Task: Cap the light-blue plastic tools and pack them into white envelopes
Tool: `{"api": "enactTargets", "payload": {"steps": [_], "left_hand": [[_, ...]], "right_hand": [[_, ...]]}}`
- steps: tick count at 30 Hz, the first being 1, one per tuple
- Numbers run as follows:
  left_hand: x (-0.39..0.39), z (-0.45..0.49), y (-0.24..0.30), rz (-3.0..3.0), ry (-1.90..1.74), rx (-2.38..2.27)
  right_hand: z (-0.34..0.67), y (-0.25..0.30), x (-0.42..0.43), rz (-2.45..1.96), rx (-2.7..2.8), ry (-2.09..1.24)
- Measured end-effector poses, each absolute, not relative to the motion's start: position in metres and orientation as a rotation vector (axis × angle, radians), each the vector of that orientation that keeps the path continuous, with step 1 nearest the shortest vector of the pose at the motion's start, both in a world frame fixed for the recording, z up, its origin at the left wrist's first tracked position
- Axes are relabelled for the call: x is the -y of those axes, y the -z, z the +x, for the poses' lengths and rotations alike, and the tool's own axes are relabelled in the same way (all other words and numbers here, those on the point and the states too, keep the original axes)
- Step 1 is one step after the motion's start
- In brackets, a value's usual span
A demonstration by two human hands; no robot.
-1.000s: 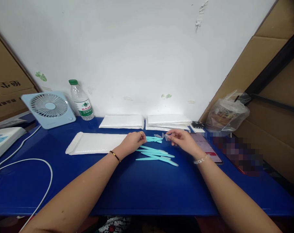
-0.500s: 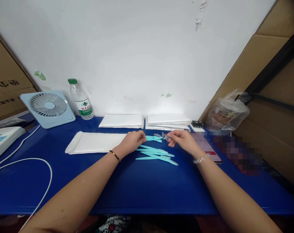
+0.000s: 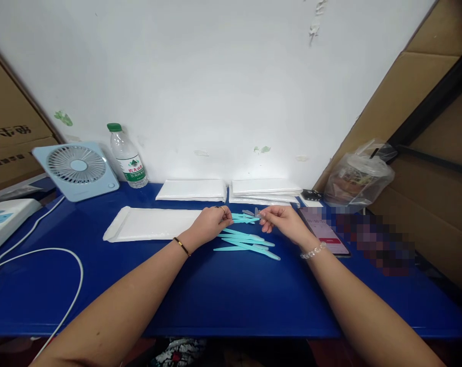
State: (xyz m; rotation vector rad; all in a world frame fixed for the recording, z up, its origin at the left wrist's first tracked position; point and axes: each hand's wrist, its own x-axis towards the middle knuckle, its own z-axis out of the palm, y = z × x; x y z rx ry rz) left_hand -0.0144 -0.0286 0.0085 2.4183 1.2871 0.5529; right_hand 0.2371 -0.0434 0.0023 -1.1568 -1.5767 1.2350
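My left hand [image 3: 215, 224] is closed in a pinch on a thin turquoise eyebrow razor [image 3: 246, 220], which points to the right. At its tip, my right hand [image 3: 280, 221] pinches a small translucent blade cap [image 3: 260, 215]. The cap and the razor tip meet or nearly meet; my fingers partly hide the join. Several more turquoise razors [image 3: 249, 245] lie in a loose pile just below, some with clear caps on their ends. A few loose translucent caps [image 3: 248, 212] rest on the blue table behind the held razor.
White padded packs [image 3: 191, 189] and a second stack [image 3: 265, 187] stand against the wall. Another white pack [image 3: 150, 224] lies left. Around them are a blue fan [image 3: 78, 171], a water bottle [image 3: 128, 158], a phone [image 3: 326, 234], a bagged cup [image 3: 358, 176] and a white cable [image 3: 80, 275].
The razor in my left hand has moved slightly right, and my right hand has shifted slightly left with the cap, bringing the two together. The loose razors lie as before.
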Motion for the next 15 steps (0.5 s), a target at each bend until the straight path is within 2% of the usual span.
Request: {"api": "enactTargets", "payload": {"steps": [15], "left_hand": [[0.0285, -0.0163, -0.0070, 2.300, -0.583, -1.271]], "right_hand": [[0.2358, -0.0029, 0.0455, -1.139, 1.569, -1.239]]}}
